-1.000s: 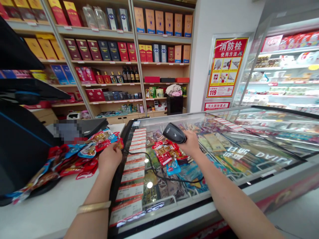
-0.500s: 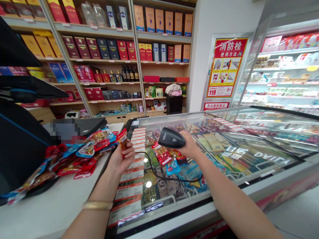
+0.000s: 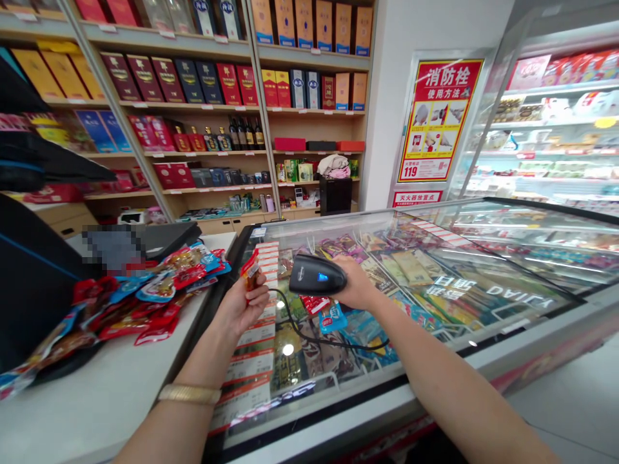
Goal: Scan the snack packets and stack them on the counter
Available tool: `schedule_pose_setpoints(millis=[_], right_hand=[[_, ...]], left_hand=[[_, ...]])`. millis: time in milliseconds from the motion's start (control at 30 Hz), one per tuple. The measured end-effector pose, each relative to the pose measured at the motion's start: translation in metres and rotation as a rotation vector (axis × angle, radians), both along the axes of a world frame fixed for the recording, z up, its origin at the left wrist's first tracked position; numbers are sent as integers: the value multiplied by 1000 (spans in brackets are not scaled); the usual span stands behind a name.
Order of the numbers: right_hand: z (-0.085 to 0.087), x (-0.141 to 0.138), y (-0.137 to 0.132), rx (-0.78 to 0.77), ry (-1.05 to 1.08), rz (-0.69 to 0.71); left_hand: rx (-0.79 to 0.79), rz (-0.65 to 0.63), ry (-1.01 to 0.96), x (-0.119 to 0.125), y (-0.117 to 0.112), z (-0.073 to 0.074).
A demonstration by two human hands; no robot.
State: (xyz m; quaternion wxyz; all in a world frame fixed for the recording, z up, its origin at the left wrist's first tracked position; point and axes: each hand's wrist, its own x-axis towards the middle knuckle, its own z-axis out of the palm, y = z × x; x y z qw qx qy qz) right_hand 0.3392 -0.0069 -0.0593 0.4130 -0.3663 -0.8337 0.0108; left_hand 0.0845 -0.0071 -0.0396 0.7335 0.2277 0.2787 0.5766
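Note:
My left hand (image 3: 243, 303) pinches a small red snack packet (image 3: 250, 270) upright over the edge of the freezer. Facing it, my right hand (image 3: 356, 283) grips a black barcode scanner (image 3: 316, 276), whose blue light is lit on top. The scanner's head points at the packet, with a gap between them. Its black cable (image 3: 309, 336) loops across the glass. Below the scanner, red and blue snack packets (image 3: 333, 317) lie on the glass lid, partly hidden by it. A heap of red and blue snack packets (image 3: 159, 287) covers part of the white counter (image 3: 140, 393) on the left.
The glass-topped freezer (image 3: 309, 444) fills the middle and right, with a strip of price labels (image 3: 251, 367) along its left side. A dark monitor stand (image 3: 29, 290) rises at the left. Shelves of boxed goods (image 3: 203, 80) stand behind.
My right hand has brought the scanner left, closer to the packet, and its blue light has come on. The left hand's packet appears slightly farther right and lower.

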Motion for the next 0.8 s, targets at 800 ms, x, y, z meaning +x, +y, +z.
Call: schedule_pose_setpoints(millis=[800], right_hand=[[-2, 22, 10, 20, 329, -251]], left_hand=[[923, 196, 1375, 42, 22, -54]])
